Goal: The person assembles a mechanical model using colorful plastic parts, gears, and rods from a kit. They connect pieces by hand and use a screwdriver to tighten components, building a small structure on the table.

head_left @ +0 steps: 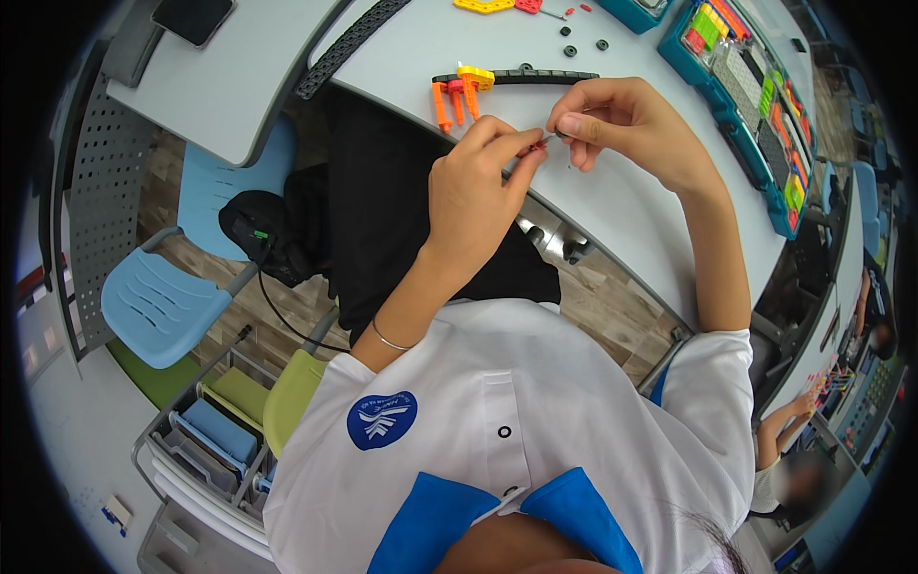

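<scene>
Over the near edge of the table, my left hand (480, 182) pinches a small red piece (538, 146) between thumb and fingertips. A thin grey shaft seems to run from it toward my right hand (622, 126). My right hand's thumb and index finger close on a small dark piece (560, 135) at the shaft's other end. The fingers partly cover both pieces, so whether they are joined I cannot tell. Just beyond my left hand stands an orange, yellow and red plastic assembly (469, 84), with a black track strip (550, 77) stretching right from it.
Small black wheels (570, 51) lie farther back, near a yellow plate (484, 5) and a red piece (529, 6). A teal case (732, 120) of colourful building parts lines the right side. Another track (356, 43) and a phone (194, 19) are at left. Blue chairs (163, 301) stand beside me.
</scene>
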Motion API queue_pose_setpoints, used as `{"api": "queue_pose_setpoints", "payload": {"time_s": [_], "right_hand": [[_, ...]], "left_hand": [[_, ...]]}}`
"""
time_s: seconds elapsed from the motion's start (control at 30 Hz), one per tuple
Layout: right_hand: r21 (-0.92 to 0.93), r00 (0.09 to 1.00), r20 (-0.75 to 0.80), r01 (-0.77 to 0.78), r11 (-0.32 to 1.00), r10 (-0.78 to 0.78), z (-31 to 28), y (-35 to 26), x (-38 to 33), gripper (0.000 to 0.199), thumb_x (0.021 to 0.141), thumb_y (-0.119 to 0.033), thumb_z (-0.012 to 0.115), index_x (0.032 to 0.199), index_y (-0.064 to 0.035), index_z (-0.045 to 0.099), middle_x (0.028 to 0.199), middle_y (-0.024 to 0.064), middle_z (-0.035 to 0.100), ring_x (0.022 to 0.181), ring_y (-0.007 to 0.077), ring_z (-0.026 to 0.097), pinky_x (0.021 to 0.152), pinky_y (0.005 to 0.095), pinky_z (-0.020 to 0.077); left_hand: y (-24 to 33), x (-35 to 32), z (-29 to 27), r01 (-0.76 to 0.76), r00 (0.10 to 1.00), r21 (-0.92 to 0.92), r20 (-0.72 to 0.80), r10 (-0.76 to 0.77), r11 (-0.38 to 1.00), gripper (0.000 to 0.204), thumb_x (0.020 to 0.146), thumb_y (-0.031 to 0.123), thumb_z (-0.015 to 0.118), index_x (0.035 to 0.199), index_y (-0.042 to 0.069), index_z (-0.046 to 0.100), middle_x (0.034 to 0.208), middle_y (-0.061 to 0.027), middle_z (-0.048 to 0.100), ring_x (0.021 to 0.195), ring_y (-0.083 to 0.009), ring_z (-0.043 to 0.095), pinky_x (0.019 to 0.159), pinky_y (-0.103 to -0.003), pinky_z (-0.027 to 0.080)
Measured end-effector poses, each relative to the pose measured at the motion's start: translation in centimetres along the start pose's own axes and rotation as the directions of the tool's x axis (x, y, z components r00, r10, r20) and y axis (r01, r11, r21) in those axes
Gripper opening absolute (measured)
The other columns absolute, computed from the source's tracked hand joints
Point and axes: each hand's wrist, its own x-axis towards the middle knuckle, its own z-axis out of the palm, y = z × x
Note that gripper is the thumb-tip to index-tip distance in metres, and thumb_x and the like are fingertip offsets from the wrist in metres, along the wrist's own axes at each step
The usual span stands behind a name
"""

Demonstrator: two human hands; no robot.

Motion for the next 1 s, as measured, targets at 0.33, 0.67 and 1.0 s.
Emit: {"api": "queue_pose_setpoints", "payload": {"time_s": [0.33, 0.67, 1.0], "right_hand": [[-0.011, 1.0, 0.028, 0.01, 1.0, -0.01, -0.04, -0.2, 0.4, 0.018, 0.095, -0.018, 0.072, 0.094, -0.0004, 0.073, 0.077, 0.0036, 0.069, 0.066, 0.0085, 0.064, 0.063, 0.0234, 0.0527], [0.022, 0.994, 0.105, -0.018, 1.0, 0.016, 0.5, 0.56, 0.6, 0.021, 0.093, -0.019, 0.074, 0.097, 0.0013, 0.074, 0.082, 0.0054, 0.072, 0.068, 0.0096, 0.065, 0.065, 0.0241, 0.0543], [0.056, 0.992, 0.123, 0.003, 0.998, -0.01, 0.29, 0.0, -0.28, 0.018, 0.095, -0.016, 0.072, 0.097, 0.0017, 0.073, 0.089, 0.0054, 0.07, 0.071, 0.0099, 0.065, 0.068, 0.0239, 0.0541]], "left_hand": [[0.13, 0.13, 0.0, -0.036, 0.999, 0.003, -0.006, 0.036, 0.999, 0.017, 0.084, 0.009, 0.078, 0.101, 0.007, 0.077, 0.082, -0.001, 0.063, 0.049, -0.0105, 0.046, 0.05, -0.028, 0.039], [-0.02, -0.04, -0.22, -0.001, 1.0, -0.027, 0.016, 0.001, 1.0, 0.015, 0.083, 0.008, 0.077, 0.098, 0.006, 0.076, 0.086, 0.0005, 0.062, 0.047, -0.0093, 0.043, 0.05, -0.028, 0.039], [0.5, 0.11, -0.7, 0.033, 0.998, -0.084, 0.052, -0.029, 0.996, 0.02, 0.085, 0.003, 0.074, 0.105, 0.004, 0.073, 0.088, -0.0047, 0.065, 0.051, -0.0096, 0.054, 0.053, -0.025, 0.046]]}}
